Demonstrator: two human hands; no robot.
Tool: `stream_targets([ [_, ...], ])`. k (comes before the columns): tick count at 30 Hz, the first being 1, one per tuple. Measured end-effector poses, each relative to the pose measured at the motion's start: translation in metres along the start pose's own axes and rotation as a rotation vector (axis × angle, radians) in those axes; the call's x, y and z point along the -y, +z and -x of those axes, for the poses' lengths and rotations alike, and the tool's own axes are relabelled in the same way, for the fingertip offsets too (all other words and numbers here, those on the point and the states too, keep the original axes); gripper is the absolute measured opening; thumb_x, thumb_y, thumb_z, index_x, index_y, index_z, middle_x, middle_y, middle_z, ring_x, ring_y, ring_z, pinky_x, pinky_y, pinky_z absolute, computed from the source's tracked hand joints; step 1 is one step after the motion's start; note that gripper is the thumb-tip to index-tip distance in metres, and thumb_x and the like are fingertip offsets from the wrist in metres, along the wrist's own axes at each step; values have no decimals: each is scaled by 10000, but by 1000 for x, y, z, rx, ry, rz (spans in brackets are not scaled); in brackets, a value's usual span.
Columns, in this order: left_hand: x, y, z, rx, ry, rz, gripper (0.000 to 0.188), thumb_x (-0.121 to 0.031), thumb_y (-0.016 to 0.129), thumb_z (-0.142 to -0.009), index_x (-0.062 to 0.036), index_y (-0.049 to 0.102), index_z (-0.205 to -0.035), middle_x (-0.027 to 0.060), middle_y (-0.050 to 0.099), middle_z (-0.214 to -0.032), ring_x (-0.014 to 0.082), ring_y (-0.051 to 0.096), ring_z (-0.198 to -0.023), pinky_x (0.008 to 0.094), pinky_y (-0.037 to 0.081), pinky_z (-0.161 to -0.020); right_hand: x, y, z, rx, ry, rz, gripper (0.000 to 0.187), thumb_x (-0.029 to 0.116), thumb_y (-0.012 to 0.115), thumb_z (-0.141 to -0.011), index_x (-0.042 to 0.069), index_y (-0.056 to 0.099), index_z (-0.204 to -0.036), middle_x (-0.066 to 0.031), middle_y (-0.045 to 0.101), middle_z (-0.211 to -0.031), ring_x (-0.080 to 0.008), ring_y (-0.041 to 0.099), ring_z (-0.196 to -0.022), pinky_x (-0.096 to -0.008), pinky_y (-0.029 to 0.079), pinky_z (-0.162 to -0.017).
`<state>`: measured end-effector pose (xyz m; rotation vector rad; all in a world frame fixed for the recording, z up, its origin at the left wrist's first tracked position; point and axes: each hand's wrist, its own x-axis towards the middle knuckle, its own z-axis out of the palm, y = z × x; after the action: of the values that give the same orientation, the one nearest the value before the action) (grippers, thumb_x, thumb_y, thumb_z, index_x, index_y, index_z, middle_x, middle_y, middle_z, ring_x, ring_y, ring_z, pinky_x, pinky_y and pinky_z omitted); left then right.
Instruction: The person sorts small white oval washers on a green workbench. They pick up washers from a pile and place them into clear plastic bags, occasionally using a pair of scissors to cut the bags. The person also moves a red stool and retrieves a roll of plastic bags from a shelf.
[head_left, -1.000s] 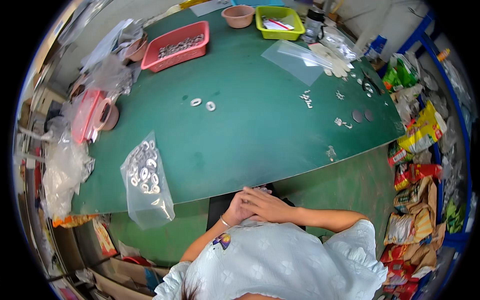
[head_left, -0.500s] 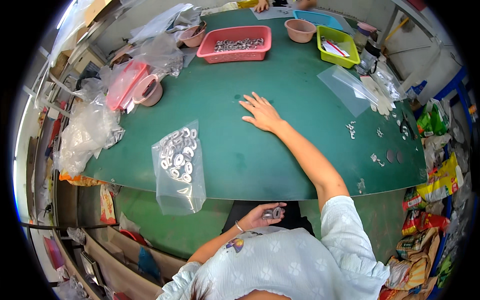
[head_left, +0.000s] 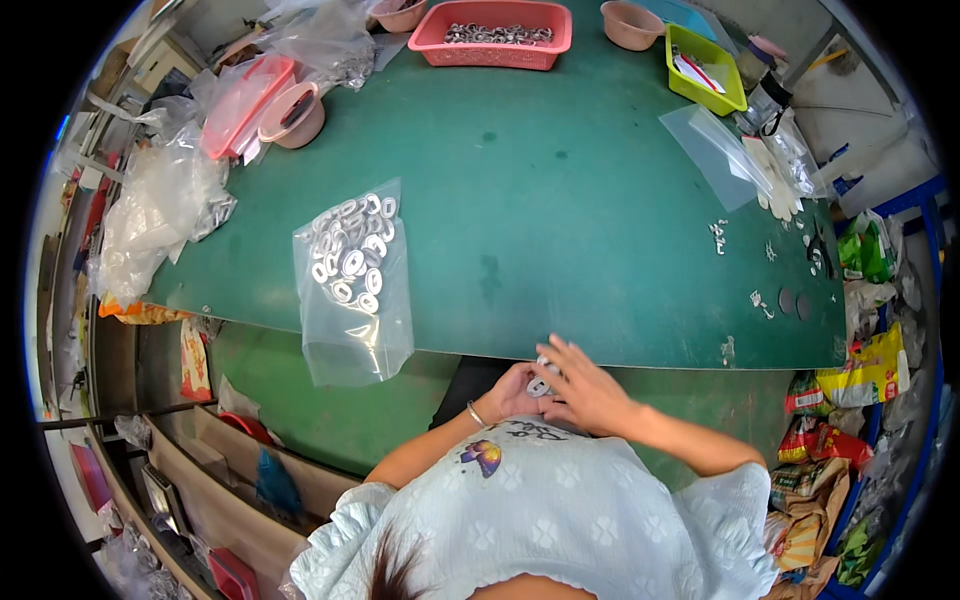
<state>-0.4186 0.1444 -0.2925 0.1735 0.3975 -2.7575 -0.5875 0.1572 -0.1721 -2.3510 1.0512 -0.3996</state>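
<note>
Close to my body, just below the table's near edge, my left hand (head_left: 514, 394) is curled around a few small oval metal rings (head_left: 538, 386), silver-grey with openings in the middle. My right hand (head_left: 592, 395) meets it from the right, its fingers bent over the rings, with another silvery ring at its fingertips. Its fingers partly cover what the left palm holds. On the table to the left lies a clear plastic bag (head_left: 355, 345) with many similar oval rings (head_left: 352, 262) on or in it; its lower end hangs over the edge.
The green table (head_left: 560, 250) bears a pink basket (head_left: 490, 50) of metal parts, a pink bowl (head_left: 632, 25) and a yellow-green basket (head_left: 706, 75) at the back. Plastic bags (head_left: 150, 205) crowd the left. Clear sheets (head_left: 710, 150), gloves (head_left: 772, 178) and small metal bits (head_left: 718, 237) lie right.
My right hand has come back from the middle of the table, where it lay spread, to my left hand and its rings. The view has tilted downward.
</note>
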Motion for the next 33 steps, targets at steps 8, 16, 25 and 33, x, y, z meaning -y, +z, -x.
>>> stream_targets([
  [8,13,10,36,-368,134,-336,335,-181,457,-880,-26,481,-1176,108,518,-1140,207,513,-1015,336,411,-889,13,11,-16,-291,-74,-189,474,151,667,-725,-21,491,-1130,-188,470,-1155,-355,447,-1100,-415,397,-894],
  [16,31,83,139,-519,1002,-196,226,-160,539,-847,-42,549,-1040,76,591,-907,158,554,-757,255,438,-510,83,15,-126,-538,-211,-271,533,129,667,-721,-13,454,-1189,-170,482,-1011,-304,506,-905,-368,423,-775],
  [25,-47,159,164,-536,1673,-506,326,-70,503,-825,3,472,-1141,99,494,-1113,239,486,-1026,427,297,-970,82,28,-186,-661,-247,-7,33,30,550,-754,14,547,-783,-105,509,-715,-263,552,-663,-361,426,-589],
  [33,-7,102,164,-1654,2222,-1441,380,-104,656,-750,-7,526,-1094,89,463,-1055,169,484,-908,286,413,-731,74,20,-183,-633,-204,-194,73,64,521,-820,6,534,-778,-154,553,-725,-351,554,-639,-418,446,-565],
])
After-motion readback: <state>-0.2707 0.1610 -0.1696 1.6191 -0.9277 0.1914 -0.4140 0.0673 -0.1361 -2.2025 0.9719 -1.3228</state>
